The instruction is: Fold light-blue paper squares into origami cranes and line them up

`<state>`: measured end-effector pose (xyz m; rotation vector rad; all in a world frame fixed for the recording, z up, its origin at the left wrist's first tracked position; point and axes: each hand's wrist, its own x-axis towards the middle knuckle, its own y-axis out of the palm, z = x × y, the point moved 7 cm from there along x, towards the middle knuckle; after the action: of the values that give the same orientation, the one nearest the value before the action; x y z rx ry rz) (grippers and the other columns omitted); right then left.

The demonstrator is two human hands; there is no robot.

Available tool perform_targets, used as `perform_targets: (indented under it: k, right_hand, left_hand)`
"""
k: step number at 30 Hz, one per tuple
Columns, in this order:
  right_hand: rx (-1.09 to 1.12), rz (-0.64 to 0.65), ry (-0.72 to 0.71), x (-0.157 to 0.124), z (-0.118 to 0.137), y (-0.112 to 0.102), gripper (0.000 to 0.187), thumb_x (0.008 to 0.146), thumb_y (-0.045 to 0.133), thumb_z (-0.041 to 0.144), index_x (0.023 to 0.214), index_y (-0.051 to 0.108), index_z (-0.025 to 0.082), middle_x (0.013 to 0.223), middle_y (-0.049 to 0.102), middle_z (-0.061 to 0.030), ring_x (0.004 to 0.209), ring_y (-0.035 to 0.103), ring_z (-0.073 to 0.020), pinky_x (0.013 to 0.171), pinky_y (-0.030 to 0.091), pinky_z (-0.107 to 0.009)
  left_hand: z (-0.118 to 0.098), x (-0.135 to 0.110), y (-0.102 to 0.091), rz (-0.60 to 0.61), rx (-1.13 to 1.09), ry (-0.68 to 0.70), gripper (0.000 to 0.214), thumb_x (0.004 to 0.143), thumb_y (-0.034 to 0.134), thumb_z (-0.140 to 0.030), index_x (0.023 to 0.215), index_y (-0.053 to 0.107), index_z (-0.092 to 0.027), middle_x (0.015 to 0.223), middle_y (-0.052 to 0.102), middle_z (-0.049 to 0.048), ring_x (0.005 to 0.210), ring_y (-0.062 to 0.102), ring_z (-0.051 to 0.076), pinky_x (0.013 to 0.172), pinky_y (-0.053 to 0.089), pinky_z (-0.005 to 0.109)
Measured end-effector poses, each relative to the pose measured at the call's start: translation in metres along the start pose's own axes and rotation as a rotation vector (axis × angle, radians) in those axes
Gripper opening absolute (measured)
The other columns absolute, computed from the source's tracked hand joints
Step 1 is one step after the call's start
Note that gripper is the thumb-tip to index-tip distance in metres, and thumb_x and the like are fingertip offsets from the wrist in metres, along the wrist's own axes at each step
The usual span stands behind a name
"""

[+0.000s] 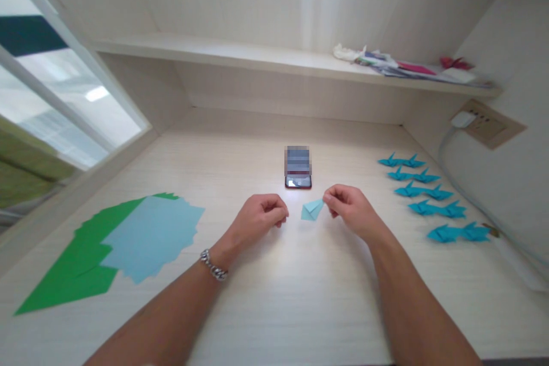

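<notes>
A small light-blue folded paper piece [311, 209] hangs just above the desk, pinched at its right corner by my right hand [349, 209], whose fingers are closed on it. To the left of the piece, a short gap away, my left hand [258, 217] is curled into a loose fist with nothing visible in it. A metal bracelet [213, 266] circles my left wrist. Both hands hover over the middle of the pale wooden desk [274, 297].
A phone [298, 168] lies beyond the hands. Sheets of light-blue paper [152, 234] rest on green sheets [71, 269] at the left. Several folded blue paper cranes [429, 194] line the right side. A shelf [257, 57] holds papers [403, 66]; a wall socket [484, 123] with cable.
</notes>
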<state>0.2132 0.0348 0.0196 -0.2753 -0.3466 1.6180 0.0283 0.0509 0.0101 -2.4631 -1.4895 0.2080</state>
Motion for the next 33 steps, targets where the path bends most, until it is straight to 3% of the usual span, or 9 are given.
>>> perform_targets:
  k: [4,7,11,17,22,24,28,33]
  right_hand:
    - [-0.095,0.066,-0.04,-0.001,0.006,0.012,0.019,0.08,0.056,0.033,0.07,0.059,0.017,0.059,0.054,0.0018,0.055,0.047,-0.0113,0.053,0.037,-0.024]
    - [0.051,0.064,-0.002,-0.001,0.004,0.021,0.023,0.081,0.056,0.037,0.07,0.057,0.017,0.063,0.054,0.0012,0.057,0.05,-0.0114,0.053,0.043,-0.024]
    - [0.178,0.065,0.046,0.0,-0.001,0.031,0.026,0.08,0.057,0.042,0.076,0.057,0.017,0.067,0.055,0.0006,0.058,0.053,-0.0118,0.051,0.046,-0.024]
    - [-0.015,0.021,-0.025,0.0,0.0,0.035,0.024,0.081,0.057,0.037,0.067,0.055,0.017,0.061,0.055,0.001,0.056,0.05,-0.0111,0.052,0.04,-0.024]
    - [0.118,0.078,0.028,0.0,-0.005,0.044,0.025,0.083,0.053,0.041,0.077,0.057,0.017,0.067,0.057,-0.0001,0.059,0.053,-0.0123,0.052,0.042,-0.024]
    - [0.064,0.099,0.013,-0.001,-0.004,0.047,0.025,0.085,0.052,0.039,0.075,0.056,0.017,0.066,0.057,0.0001,0.058,0.052,-0.0122,0.053,0.042,-0.024]
    - [-0.084,0.022,-0.042,-0.002,0.001,0.045,0.026,0.086,0.05,0.036,0.068,0.054,0.018,0.062,0.056,0.0007,0.058,0.05,-0.0119,0.055,0.039,-0.023]
    - [0.003,0.054,-0.009,-0.002,-0.003,0.049,0.024,0.086,0.049,0.037,0.074,0.055,0.018,0.066,0.059,0.0,0.058,0.054,-0.0121,0.054,0.04,-0.023]
  left_hand:
    - [-0.002,0.0,0.014,0.042,-0.133,-0.013,0.023,0.079,0.06,-0.033,0.088,0.067,-0.013,0.074,0.067,0.0056,0.061,0.059,0.013,0.058,0.047,0.025]
    - [0.002,0.0,0.022,0.062,-0.177,-0.056,0.025,0.077,0.064,-0.035,0.087,0.068,-0.013,0.073,0.068,0.006,0.06,0.059,0.013,0.056,0.048,0.024]
    - [0.004,0.001,0.019,0.007,-0.199,-0.039,0.024,0.078,0.065,-0.035,0.087,0.068,-0.013,0.074,0.069,0.0061,0.062,0.061,0.013,0.058,0.05,0.025]
    - [0.006,0.001,0.02,0.011,-0.253,-0.045,0.025,0.074,0.069,-0.031,0.09,0.067,-0.013,0.075,0.07,0.006,0.066,0.063,0.014,0.06,0.051,0.026]
    - [0.005,0.002,0.013,-0.073,-0.286,-0.037,0.026,0.071,0.072,-0.028,0.091,0.064,-0.012,0.075,0.07,0.0058,0.066,0.063,0.014,0.061,0.051,0.026]
    - [0.005,0.002,0.01,-0.117,-0.305,-0.038,0.028,0.07,0.073,-0.027,0.092,0.063,-0.012,0.072,0.069,0.0043,0.063,0.063,0.014,0.061,0.051,0.026]
    - [0.006,0.002,0.008,-0.146,-0.342,-0.034,0.031,0.07,0.073,-0.025,0.095,0.06,-0.012,0.067,0.067,0.002,0.06,0.063,0.013,0.061,0.051,0.026]
    - [0.008,0.003,0.007,-0.174,-0.395,-0.023,0.032,0.071,0.073,-0.024,0.098,0.061,-0.012,0.072,0.068,0.0038,0.065,0.064,0.014,0.063,0.053,0.027]
